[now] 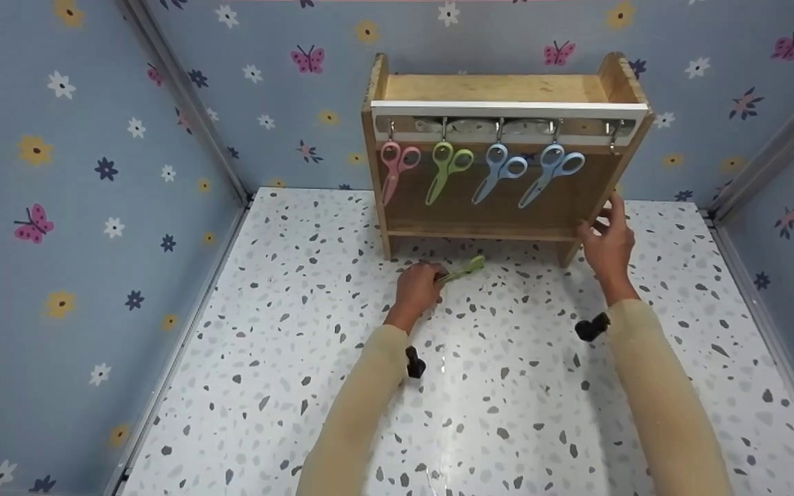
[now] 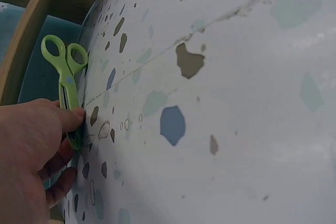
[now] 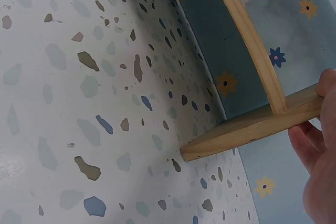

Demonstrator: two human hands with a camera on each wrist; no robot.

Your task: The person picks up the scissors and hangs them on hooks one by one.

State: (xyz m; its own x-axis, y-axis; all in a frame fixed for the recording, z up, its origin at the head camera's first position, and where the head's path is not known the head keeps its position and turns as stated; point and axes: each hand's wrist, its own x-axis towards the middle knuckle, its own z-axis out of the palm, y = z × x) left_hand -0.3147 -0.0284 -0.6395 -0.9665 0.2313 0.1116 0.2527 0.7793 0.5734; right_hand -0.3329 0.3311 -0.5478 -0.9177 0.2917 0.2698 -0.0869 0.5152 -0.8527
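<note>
My left hand (image 1: 416,289) pinches green scissors (image 2: 66,80) by the blade end, the handle loops pointing away from the fingers, low over the tabletop in front of a wooden rack (image 1: 483,233). With fingers and thumb, my right hand (image 1: 607,241) grips the rack's right side panel (image 3: 252,123) near its lower part. From hooks along the rack's white rail (image 1: 507,107) hang pink scissors (image 1: 397,162), another pair of green scissors (image 1: 446,165), and two blue scissors (image 1: 497,169), (image 1: 548,169). The rightmost hook (image 1: 615,134) holds nothing.
The rack stands on a white speckled table (image 1: 480,386) near the back wall (image 1: 300,103). Blue flowered panels also close in the left (image 1: 80,207) and right sides. A black wrist mount (image 1: 591,327) juts out beside each sleeve.
</note>
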